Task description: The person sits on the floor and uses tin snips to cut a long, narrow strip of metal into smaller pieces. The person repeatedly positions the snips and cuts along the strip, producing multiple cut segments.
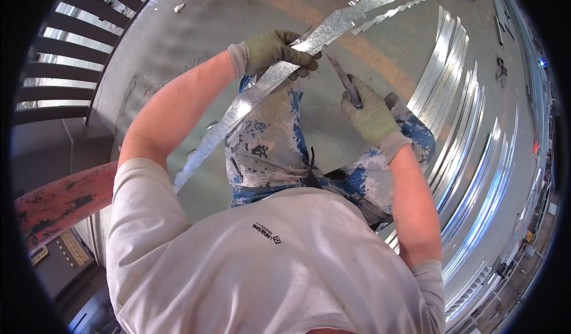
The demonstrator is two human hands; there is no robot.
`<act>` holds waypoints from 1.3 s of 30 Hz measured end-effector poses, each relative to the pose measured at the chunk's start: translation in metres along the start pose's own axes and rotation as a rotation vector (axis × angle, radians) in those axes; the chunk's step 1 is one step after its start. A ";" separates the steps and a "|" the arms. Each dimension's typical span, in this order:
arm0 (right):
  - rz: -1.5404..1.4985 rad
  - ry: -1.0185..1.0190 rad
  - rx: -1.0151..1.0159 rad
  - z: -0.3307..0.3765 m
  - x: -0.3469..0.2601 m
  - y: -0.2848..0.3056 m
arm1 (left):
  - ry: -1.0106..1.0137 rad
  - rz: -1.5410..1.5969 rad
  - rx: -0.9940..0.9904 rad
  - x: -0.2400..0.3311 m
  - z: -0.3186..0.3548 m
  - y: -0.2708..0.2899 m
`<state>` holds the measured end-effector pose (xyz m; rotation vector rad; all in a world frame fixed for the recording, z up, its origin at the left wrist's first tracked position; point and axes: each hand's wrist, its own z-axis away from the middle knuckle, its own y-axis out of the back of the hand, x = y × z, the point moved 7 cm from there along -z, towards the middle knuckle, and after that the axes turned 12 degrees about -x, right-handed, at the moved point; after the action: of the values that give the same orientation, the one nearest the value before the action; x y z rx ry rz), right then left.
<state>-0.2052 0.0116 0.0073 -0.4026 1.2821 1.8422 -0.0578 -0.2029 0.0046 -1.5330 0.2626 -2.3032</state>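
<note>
A long, shiny metal strip [241, 105] with jagged edges slants from near my left upper arm up to the far right. My left hand [267, 52], in a greenish work glove, is closed around the strip near its middle, above my left leg. In my gloved right hand [370, 115] is a narrow, flat, dark-grey metal tool [340, 72]. Its far end points up and left toward the strip, just right of my left fingers. Whether that end touches the strip I cannot tell. My right fingers wrap the tool's near end and hide part of it.
Several long metal strips [443, 66] lie on the floor at the right. Another jagged strip [404, 11] lies at the far side. A worn red pole [68, 200] and a dark slatted frame [77, 52] stand at the left, with a dark gold-trimmed panel [71, 257] below.
</note>
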 end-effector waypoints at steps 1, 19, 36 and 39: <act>0.016 0.001 -0.012 0.000 -0.002 -0.001 | 0.001 -0.009 -0.004 0.000 0.000 0.001; -0.219 -0.019 -0.177 0.005 -0.023 -0.004 | -0.056 0.010 -0.047 -0.003 0.000 0.002; -0.328 -0.085 -0.208 0.005 -0.020 0.001 | -0.069 -0.065 -0.014 -0.003 0.002 0.001; -0.175 -0.023 -0.096 0.003 -0.018 0.002 | -0.054 -0.118 0.070 0.002 0.003 -0.006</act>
<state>-0.1952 0.0064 0.0214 -0.5272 1.1098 1.7595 -0.0572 -0.1978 0.0096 -1.6122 0.0790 -2.3299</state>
